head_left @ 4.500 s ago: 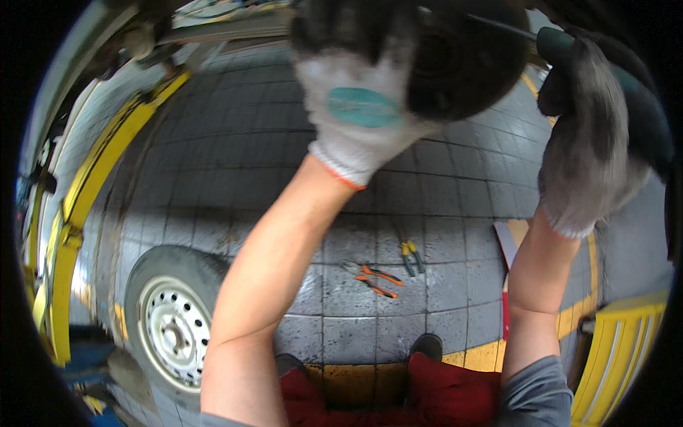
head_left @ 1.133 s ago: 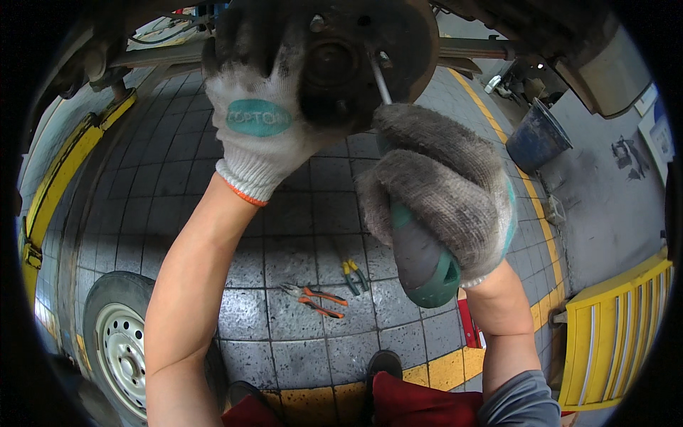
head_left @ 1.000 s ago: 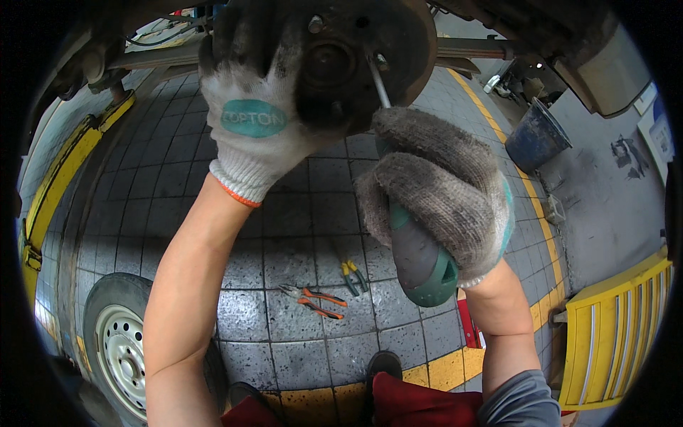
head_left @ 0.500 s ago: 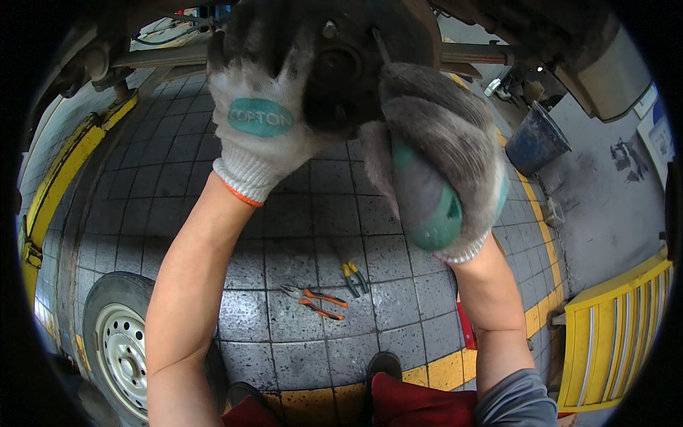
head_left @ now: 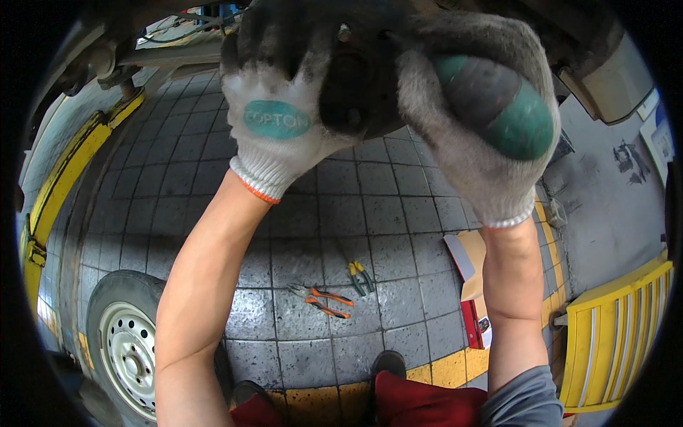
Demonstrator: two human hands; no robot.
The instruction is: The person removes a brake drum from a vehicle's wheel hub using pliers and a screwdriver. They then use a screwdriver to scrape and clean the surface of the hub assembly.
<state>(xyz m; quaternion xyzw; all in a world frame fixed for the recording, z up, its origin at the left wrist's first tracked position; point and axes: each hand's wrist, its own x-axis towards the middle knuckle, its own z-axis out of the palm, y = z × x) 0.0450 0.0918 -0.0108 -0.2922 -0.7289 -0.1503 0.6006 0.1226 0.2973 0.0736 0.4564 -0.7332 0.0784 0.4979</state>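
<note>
Both my hands wear whitish knit gloves, darkened with grime. At the top centre is a dark, round wheel hub or brake drum (head_left: 353,85) with a stud and holes in its face. My left hand (head_left: 277,107) lies against its left side, fingers spread. My right hand (head_left: 466,160) is closed around a screwdriver (head_left: 501,103) with a fat green and grey handle. The handle's butt end tilts to the lower right. Its tip is lost in the shadow by the drum's right side, so I cannot tell what it touches.
On the tiled floor lie orange-handled pliers (head_left: 320,299) and yellow-and-green-handled pliers (head_left: 361,276). A wheel (head_left: 131,349) stands at lower left, near a yellow lift arm (head_left: 60,185). An open red box (head_left: 471,324) sits beside my right forearm; a yellow cabinet (head_left: 615,334) is further right.
My right hand has moved up and right and turned, swinging the screwdriver's handle from pointing down to pointing lower right. My left hand stays against the drum; the view has shifted slightly.
</note>
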